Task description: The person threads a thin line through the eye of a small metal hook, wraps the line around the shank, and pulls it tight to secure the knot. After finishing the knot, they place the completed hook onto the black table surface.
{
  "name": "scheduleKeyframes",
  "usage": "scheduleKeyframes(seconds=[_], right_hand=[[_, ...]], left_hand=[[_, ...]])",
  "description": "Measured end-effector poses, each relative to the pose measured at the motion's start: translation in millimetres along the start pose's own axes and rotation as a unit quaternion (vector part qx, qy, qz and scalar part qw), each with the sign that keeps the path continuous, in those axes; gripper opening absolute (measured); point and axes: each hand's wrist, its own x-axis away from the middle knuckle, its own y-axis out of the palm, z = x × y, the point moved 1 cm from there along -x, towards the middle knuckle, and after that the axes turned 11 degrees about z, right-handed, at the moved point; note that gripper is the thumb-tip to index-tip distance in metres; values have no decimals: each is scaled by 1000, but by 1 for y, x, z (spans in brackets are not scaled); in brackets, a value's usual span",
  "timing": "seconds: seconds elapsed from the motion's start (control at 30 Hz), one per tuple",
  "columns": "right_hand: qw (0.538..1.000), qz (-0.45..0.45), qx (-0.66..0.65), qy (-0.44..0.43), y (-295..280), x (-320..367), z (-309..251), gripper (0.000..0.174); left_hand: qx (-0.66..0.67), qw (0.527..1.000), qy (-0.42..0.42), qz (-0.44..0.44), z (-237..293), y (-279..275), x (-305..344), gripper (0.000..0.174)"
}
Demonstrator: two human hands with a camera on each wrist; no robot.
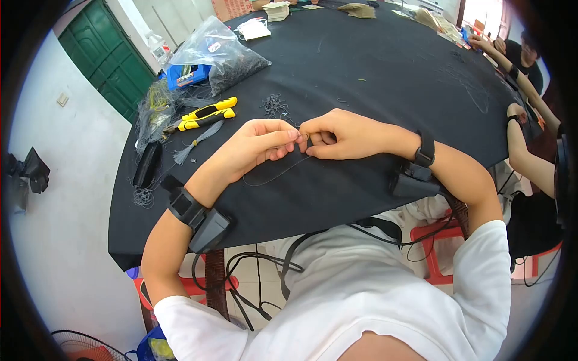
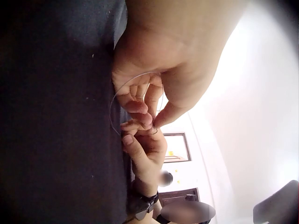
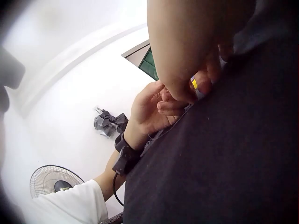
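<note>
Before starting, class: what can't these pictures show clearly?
Head view: thread, where the left hand pinches it, too small to see.
Right wrist view: the same pinch, hidden behind the right hand.
Head view: fan, lower part cut off by the bottom edge.
Head view: plastic bag, dark contents too small to name.

A small workshop is suggested by the black-covered table (image 1: 391, 75), shared by several people (image 1: 531, 71), where pliers (image 1: 198, 122) and bundled strands (image 1: 208, 133), perhaps thread or wire, are laid.

Glare burns beyond the far right edge of the counter (image 1: 385, 72); fisheye distortion bows it; wrist views look soft.
</note>
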Motion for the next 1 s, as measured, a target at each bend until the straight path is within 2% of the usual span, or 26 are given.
scheduleKeyframes(seconds=[0.3,0.4,0.43,0.5,0.6,0.7,0.8,1.0], right_hand=[[1000,-3,-5,-12,1,1,2,15],[982,177,-33,-63,3,0,8,14],[972,223,13,-76,-2,-2,7,14],[960,242,93,-104,-5,-3,6,17],[970,187,129,-90,5,-4,26,20],[973,175,117,-91,0,-9,26,16],[980,160,109,-55,-3,-11,23,13],[975,165,133,-67,-1,-15,29,13]], left_hand=[[-15,1000,-5,10,2,3,1,19],[7,1000,1,-3,-5,-4,-3,21],[6,1000,-1,2,-4,-4,-3,21],[6,1000,-5,12,-3,-2,-1,21],[1,1000,-2,9,-2,-1,-1,20],[7,1000,-10,10,-2,-1,-1,20],[11,1000,-20,19,-2,-1,-1,20],[10,1000,-13,17,-2,-2,-1,19]])
